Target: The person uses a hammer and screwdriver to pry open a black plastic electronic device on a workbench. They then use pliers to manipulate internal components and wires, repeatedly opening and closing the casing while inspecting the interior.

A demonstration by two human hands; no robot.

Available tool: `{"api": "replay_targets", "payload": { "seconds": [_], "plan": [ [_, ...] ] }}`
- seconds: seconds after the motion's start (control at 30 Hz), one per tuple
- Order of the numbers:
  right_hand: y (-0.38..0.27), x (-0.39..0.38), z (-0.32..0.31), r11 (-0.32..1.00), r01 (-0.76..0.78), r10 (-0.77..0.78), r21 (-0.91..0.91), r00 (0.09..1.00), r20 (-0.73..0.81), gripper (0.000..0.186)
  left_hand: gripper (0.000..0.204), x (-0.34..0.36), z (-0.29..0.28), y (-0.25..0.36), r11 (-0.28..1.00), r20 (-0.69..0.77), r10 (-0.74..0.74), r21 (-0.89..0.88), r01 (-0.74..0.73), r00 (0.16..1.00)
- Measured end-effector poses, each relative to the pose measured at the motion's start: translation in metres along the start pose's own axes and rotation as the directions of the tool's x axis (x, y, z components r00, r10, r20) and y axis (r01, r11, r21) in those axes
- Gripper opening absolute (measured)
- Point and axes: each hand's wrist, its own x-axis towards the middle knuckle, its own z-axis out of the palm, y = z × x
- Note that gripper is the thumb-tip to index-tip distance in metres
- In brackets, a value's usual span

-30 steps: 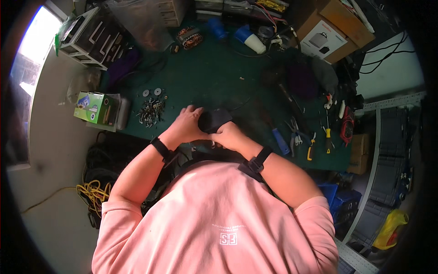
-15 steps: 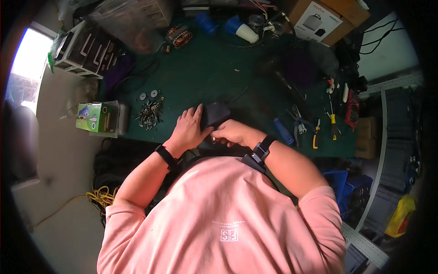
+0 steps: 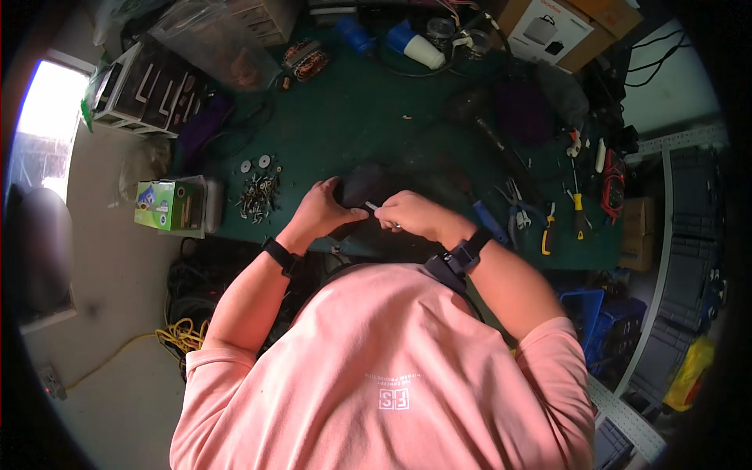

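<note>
A dark grey, block-like object (image 3: 365, 185) is at the front of the green bench, dim against the dark surface around it. My left hand (image 3: 319, 211) grips its left side, fingers at the far side and thumb along the near side. Close by on the right, my right hand (image 3: 411, 215) is closed with its fingers curled. A small silvery metal piece (image 3: 370, 205) sticks out of its fingertips toward the left thumb and the block. Whether the piece touches the block I cannot tell.
Loose screws (image 3: 258, 196) and two washers lie to the left, near a green box (image 3: 167, 205). On the right are pliers (image 3: 517, 207), a yellow-handled screwdriver (image 3: 578, 211), a yellow-and-black tool (image 3: 547, 231) and a red meter (image 3: 612, 188). A hammer (image 3: 492, 135) lies farther back.
The dark block has been turned, and its lit top face is now in shade. My right hand has shifted slightly right and up, and the metal piece now shows at its fingertips.
</note>
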Motion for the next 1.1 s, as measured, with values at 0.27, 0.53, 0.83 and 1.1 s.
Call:
{"api": "replay_targets", "payload": {
  "seconds": [0.27, 0.53, 0.83, 1.1],
  "plan": [
    [-0.001, -0.032, -0.032, 0.976, 0.127, -0.129, -0.178, 0.992, 0.002, 0.032, 0.093, -0.007, 0.0, 0.018, 0.989, -0.003, -0.003, -0.148, 0.002, 1.0],
    [-0.017, -0.036, -0.064, 0.809, 0.134, -0.112, -0.572, 0.991, 0.074, 0.03, 0.089, -0.015, 0.002, 0.029, 0.983, -0.053, 0.059, 0.177, -0.049, 0.997],
    [-0.061, -0.049, -0.012, 0.665, -0.061, -0.174, -0.745, 0.957, -0.234, 0.03, 0.091, -0.023, 0.015, 0.033, 0.985, -0.165, -0.006, 0.172, 0.035, 0.986],
    [-0.033, -0.048, -0.019, 0.554, 0.058, -0.302, -0.831, 0.944, -0.136, 0.019, 0.082, -0.021, 0.017, 0.023, 1.0, -0.145, -0.007, 0.016, 0.009, 0.989]
  ]
}}
